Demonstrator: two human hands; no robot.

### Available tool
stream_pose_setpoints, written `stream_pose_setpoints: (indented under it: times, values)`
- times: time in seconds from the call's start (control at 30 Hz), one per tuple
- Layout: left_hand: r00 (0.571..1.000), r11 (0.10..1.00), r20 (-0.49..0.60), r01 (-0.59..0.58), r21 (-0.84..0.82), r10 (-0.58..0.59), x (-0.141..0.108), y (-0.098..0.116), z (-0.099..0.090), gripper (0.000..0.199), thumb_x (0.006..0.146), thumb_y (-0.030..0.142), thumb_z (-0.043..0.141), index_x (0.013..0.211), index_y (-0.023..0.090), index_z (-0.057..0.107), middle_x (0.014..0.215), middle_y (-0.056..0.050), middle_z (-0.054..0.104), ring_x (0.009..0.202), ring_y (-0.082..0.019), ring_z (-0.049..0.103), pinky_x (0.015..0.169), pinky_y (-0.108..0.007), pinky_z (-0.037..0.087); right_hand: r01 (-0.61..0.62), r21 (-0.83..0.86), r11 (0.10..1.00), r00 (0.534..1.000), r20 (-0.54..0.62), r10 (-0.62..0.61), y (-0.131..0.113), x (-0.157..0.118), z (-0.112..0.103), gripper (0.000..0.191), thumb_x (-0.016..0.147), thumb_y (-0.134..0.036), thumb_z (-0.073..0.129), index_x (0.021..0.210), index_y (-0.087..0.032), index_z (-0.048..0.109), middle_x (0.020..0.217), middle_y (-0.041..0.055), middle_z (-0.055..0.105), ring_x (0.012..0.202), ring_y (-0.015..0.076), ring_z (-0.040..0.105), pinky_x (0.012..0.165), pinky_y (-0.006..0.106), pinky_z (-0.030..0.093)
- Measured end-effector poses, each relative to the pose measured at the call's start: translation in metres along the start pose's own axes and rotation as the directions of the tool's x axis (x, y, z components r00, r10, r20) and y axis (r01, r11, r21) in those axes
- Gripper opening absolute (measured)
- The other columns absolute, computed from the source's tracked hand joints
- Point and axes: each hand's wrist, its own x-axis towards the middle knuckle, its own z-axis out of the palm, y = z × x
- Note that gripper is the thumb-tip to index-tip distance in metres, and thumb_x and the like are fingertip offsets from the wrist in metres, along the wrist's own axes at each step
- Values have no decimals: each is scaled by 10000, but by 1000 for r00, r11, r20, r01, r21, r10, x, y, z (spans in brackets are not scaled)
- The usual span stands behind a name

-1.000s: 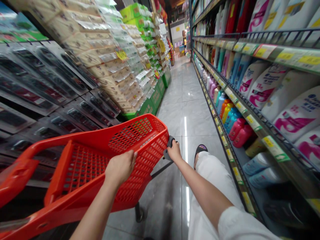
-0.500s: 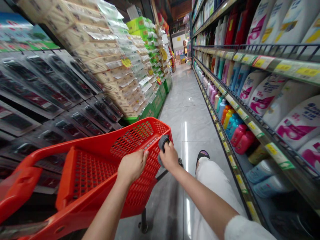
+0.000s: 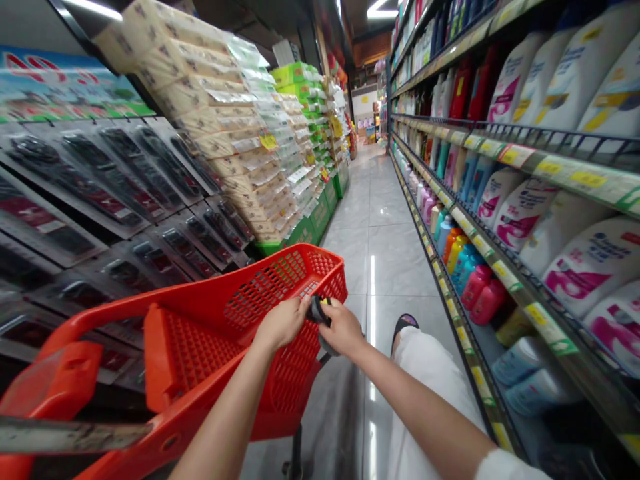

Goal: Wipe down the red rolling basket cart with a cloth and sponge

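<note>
A small dark object (image 3: 319,312) with a grey, strap-like lower part is held between my hands, above the side of a red shopping cart (image 3: 200,340). My right hand (image 3: 343,328) is closed around it, with a bit of yellow showing near the fingers. From the other side, my left hand (image 3: 284,323) touches the object with thumb and fingers pressed together. What exactly the object is, I cannot make out. The cart's basket shows only bare red mesh inside.
Shelves of shampoo bottles (image 3: 593,263) line the right side. On the left hang blister packs (image 3: 120,173), with stacked tissue packs (image 3: 235,140) beyond. A tiled aisle floor (image 3: 390,253) runs ahead; my sandalled foot (image 3: 406,323) stands on it.
My left hand has moved right and now meets the dark object in my right hand. The view has tilted up slightly, and the cart sits a little further right and lower.
</note>
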Motion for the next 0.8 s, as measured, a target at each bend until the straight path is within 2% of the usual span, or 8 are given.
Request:
stream_pose_setpoints:
  times: [0.13, 0.23, 0.27, 0.43, 0.5, 0.63, 0.73, 0.8]
  values:
    - [996, 993, 68, -56, -105, 63, 4, -7, -8, 583, 953, 486, 174, 862, 156, 646, 975, -125, 718, 925, -242, 670, 783, -301, 469, 2, -101, 995, 992, -124, -14, -8, 0, -12, 445, 862, -179, 466, 1283, -282, 569, 1169, 69, 518, 1017, 195, 542, 825, 260, 460]
    - [970, 978, 177, -137, -159, 165, 5, -19, -9, 518, 926, 502, 264, 848, 164, 648, 905, -97, 717, 877, -249, 658, 765, -301, 468, 136, -269, 954, 990, -5, -142, -3, 15, -21, 501, 860, -173, 492, 1323, -357, 538, 1177, 68, 494, 1019, 206, 515, 786, 268, 458]
    - [964, 972, 190, -151, -181, 185, 5, -23, -9, 498, 913, 515, 300, 848, 164, 648, 892, -94, 716, 860, -251, 652, 763, -303, 467, 147, -313, 938, 989, 17, -149, 2, 21, -24, 505, 867, -176, 492, 1330, -373, 530, 1183, 67, 491, 1018, 205, 507, 774, 265, 454]
    - [970, 940, 115, -173, -296, 215, 1, -33, 1, 482, 890, 555, 350, 873, 178, 650, 901, -87, 717, 855, -245, 634, 782, -306, 458, -106, -376, 920, 992, -106, 71, 38, 62, -45, 445, 916, -158, 420, 1305, -316, 569, 1173, 68, 503, 981, 190, 517, 779, 262, 422]
    - [974, 930, 81, -176, -323, 213, 0, -31, 4, 500, 897, 564, 331, 855, 183, 653, 863, -84, 714, 854, -244, 631, 775, -302, 454, -162, -369, 915, 985, -120, 125, 42, 71, -48, 433, 924, -149, 394, 1278, -301, 590, 1142, 70, 515, 967, 193, 533, 779, 271, 419]
    - [984, 947, 31, -159, -278, 174, 4, -23, 7, 554, 911, 566, 277, 707, 180, 618, 705, -79, 664, 739, -232, 616, 705, -298, 441, -207, -380, 902, 977, -130, 169, 15, 56, -31, 418, 932, -172, 382, 1276, -320, 568, 1128, 86, 505, 916, 197, 561, 736, 284, 439]
    - [984, 951, 17, -165, -261, 175, 9, -20, 10, 580, 919, 557, 239, 618, 189, 570, 623, -65, 615, 665, -217, 592, 656, -293, 429, -106, -402, 910, 994, -70, 85, -17, 24, -12, 390, 956, -227, 371, 1291, -337, 536, 1126, 92, 495, 902, 199, 566, 724, 288, 454]
    - [984, 948, 8, -171, -269, 180, 9, -20, 12, 578, 924, 547, 226, 619, 194, 568, 617, -57, 607, 667, -211, 591, 650, -286, 429, -8, -418, 909, 1000, -11, 4, -29, 7, -6, 375, 966, -259, 369, 1299, -341, 520, 1128, 92, 495, 914, 203, 560, 723, 290, 463]
